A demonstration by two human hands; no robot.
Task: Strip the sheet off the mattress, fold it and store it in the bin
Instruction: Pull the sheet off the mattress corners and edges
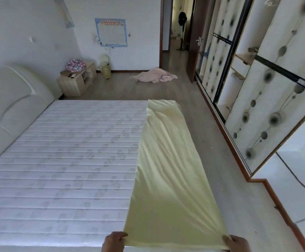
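A pale yellow sheet [168, 160], folded into a long narrow strip, lies along the right side of the bare white quilted mattress [62, 160]. It stretches from the far edge to the near edge. My left hand [114, 241] pinches the strip's near left corner. My right hand [236, 243] grips its near right corner. The sheet is pulled taut, with creases fanning out from my hands. No bin is in view.
A white padded headboard [11, 99] stands at the left. Beyond the bed are a wooden nightstand [77, 80], a green basket [106, 70] and a pink cloth [154, 75] on the floor. Patterned wardrobe doors [268, 88] line the right, with a strip of wooden floor between.
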